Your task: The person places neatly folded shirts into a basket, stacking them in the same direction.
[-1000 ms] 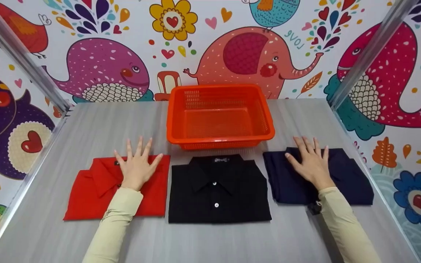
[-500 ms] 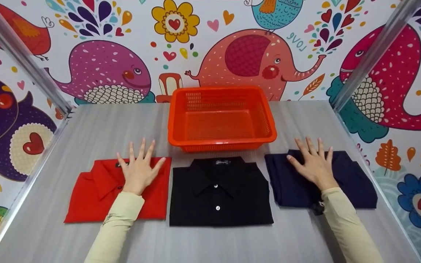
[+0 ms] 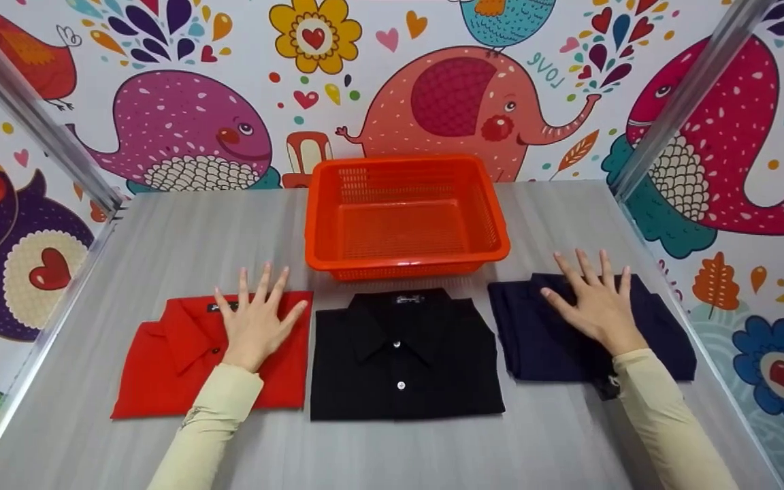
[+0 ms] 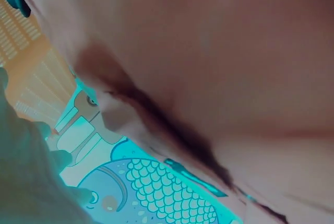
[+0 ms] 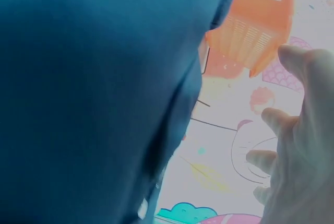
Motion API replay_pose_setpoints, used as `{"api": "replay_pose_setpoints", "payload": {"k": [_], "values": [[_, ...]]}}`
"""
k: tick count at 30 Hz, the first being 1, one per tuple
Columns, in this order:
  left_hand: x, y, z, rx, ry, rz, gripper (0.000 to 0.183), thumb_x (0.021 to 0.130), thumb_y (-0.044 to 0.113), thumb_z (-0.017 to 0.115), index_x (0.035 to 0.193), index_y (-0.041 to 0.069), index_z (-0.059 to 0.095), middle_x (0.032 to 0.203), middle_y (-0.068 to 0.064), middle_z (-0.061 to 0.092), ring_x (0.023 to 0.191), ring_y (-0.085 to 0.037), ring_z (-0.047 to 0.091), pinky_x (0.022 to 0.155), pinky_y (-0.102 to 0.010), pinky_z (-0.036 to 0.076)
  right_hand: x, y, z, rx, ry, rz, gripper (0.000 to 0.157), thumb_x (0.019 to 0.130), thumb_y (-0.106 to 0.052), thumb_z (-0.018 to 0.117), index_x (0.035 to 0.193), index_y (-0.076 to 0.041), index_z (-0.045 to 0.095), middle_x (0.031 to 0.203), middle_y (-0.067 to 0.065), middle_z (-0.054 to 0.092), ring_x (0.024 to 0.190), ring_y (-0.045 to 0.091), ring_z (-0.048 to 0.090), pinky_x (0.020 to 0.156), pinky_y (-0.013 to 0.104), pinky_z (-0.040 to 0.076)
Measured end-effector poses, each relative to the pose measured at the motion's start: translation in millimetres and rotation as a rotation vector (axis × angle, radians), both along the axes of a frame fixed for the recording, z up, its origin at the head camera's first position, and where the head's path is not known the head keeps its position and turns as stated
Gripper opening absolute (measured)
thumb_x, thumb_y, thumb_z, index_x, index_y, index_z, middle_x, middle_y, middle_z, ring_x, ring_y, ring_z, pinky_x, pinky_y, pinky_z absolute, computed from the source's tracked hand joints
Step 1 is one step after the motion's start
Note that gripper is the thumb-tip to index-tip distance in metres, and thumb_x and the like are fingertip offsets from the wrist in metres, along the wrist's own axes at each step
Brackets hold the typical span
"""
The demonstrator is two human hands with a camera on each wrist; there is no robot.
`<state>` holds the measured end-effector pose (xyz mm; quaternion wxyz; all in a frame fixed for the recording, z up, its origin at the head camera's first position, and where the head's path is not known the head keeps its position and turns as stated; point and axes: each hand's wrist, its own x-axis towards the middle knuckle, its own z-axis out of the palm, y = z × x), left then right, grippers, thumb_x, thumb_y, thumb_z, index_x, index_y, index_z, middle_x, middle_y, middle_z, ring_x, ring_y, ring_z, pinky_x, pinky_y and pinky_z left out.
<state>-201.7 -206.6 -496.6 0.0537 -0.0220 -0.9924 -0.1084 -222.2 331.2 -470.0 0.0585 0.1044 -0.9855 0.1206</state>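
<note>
The head view is bright, evenly lit and sharp, with soft shadows on the surface [image 3: 215, 238] beside the forearms [image 3: 664, 415] and a small glint on the rim of the basket [image 3: 405, 264]. The black shirt [image 3: 358, 388] swallows fold detail. The left wrist view is teal-tinted, its reddish cloth [image 4: 235, 51] blurred, perhaps from closeness. The right overexposes behind the fingers [image 5: 279, 119]; its blue cloth [image 5: 78, 104] is out of focus.

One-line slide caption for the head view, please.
Left hand over folded red shirt, right hand over navy garment, black shirt between, orange basket behind.
</note>
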Motion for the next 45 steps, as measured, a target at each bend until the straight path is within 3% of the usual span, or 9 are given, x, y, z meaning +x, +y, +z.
{"api": "replay_pose_setpoints", "payload": {"k": [17, 22, 25, 27, 29, 31, 34, 37, 45], "values": [[9.6, -12.1, 17.2, -0.012, -0.007, 0.01, 0.076, 0.094, 0.06, 0.044, 0.154, 0.018, 0.025, 0.159, -0.013, 0.013, 0.142, -0.044, -0.004, 0.1, -0.068, -0.016, 12.4, 6.4, 26.9, 0.04, 0.048, 0.056, 0.071, 0.095, -0.057, 0.046, 0.155, -0.026, 0.023, 0.157, 0.02, 0.019, 0.143, 0.038, -0.008, 0.105, 0.058, -0.019], [15.0, -1.9, 17.8, -0.04, -0.04, -0.015, 0.073, 0.094, 0.054, 0.05, 0.151, 0.014, 0.032, 0.156, -0.019, 0.021, 0.141, -0.046, 0.005, 0.101, -0.07, -0.012, 20.2, -2.2, 26.1, 0.027, 0.046, 0.111, 0.071, 0.093, -0.05, 0.057, 0.151, -0.017, 0.034, 0.152, 0.025, 0.026, 0.142, 0.044, 0.002, 0.108, 0.063, 0.0], [21.9, 9.8, 16.2, -0.051, -0.043, -0.034, 0.066, 0.092, 0.045, 0.06, 0.143, 0.006, 0.046, 0.145, -0.026, 0.036, 0.135, -0.048, 0.023, 0.102, -0.072, 0.0, 25.5, -12.5, 22.0, 0.036, 0.041, 0.162, 0.067, 0.088, -0.043, 0.066, 0.142, -0.009, 0.047, 0.146, 0.027, 0.036, 0.139, 0.048, 0.015, 0.103, 0.065, 0.017], [28.0, 19.1, 14.8, -0.057, -0.018, -0.052, 0.055, 0.089, 0.036, 0.066, 0.129, 0.0, 0.057, 0.128, -0.028, 0.047, 0.122, -0.047, 0.037, 0.098, -0.07, 0.022, 29.7, -22.1, 17.4, 0.035, 0.041, 0.205, 0.061, 0.086, -0.038, 0.07, 0.135, -0.005, 0.054, 0.14, 0.027, 0.043, 0.133, 0.049, 0.025, 0.097, 0.064, 0.025], [34.5, 28.5, 13.2, -0.048, 0.026, -0.082, 0.044, 0.085, 0.029, 0.072, 0.112, -0.004, 0.061, 0.107, -0.025, 0.051, 0.103, -0.042, 0.046, 0.084, -0.061, 0.04, 34.0, -32.9, 11.8, 0.024, 0.041, 0.255, 0.055, 0.085, -0.033, 0.072, 0.128, -0.002, 0.059, 0.135, 0.026, 0.049, 0.126, 0.048, 0.035, 0.093, 0.061, 0.03], [40.2, 37.2, 10.8, -0.011, 0.043, -0.123, 0.036, 0.083, 0.024, 0.073, 0.1, -0.005, 0.061, 0.091, -0.021, 0.051, 0.088, -0.037, 0.051, 0.069, -0.051, 0.048, 38.1, -43.7, 5.2, 0.0, 0.056, 0.314, 0.048, 0.084, -0.028, 0.073, 0.122, -0.001, 0.063, 0.129, 0.025, 0.054, 0.117, 0.045, 0.042, 0.089, 0.058, 0.034], [46.7, 47.2, 6.0, 0.115, -0.024, -0.182, 0.029, 0.082, 0.021, 0.074, 0.091, -0.004, 0.061, 0.076, -0.016, 0.055, 0.067, -0.033, 0.057, 0.055, -0.043, 0.05, 43.4, -58.6, -5.5, -0.023, 0.094, 0.388, 0.039, 0.083, -0.024, 0.075, 0.113, 0.001, 0.068, 0.119, 0.023, 0.058, 0.106, 0.04, 0.047, 0.085, 0.054, 0.038], [50.6, 52.5, 1.2, 0.229, -0.124, -0.186, 0.027, 0.082, 0.019, 0.074, 0.089, -0.003, 0.06, 0.069, -0.013, 0.056, 0.057, -0.031, 0.059, 0.052, -0.043, 0.052, 48.5, -71.2, -15.6, -0.015, 0.119, 0.407, 0.033, 0.083, -0.025, 0.075, 0.102, 0.002, 0.071, 0.111, 0.019, 0.06, 0.1, 0.035, 0.047, 0.082, 0.05, 0.04], [50.5, 58.0, 1.5, 0.33, -0.267, -0.088, 0.046, 0.083, 0.024, 0.074, 0.105, -0.014, 0.06, 0.077, -0.018, 0.06, 0.061, -0.03, 0.059, 0.061, -0.043, 0.052, 59.2, -96.4, -30.7, 0.05, 0.089, 0.252, 0.053, 0.079, -0.052, 0.072, 0.086, 0.001, 0.073, 0.096, 0.01, 0.059, 0.088, 0.028, 0.044, 0.07, 0.042, 0.031]]}}
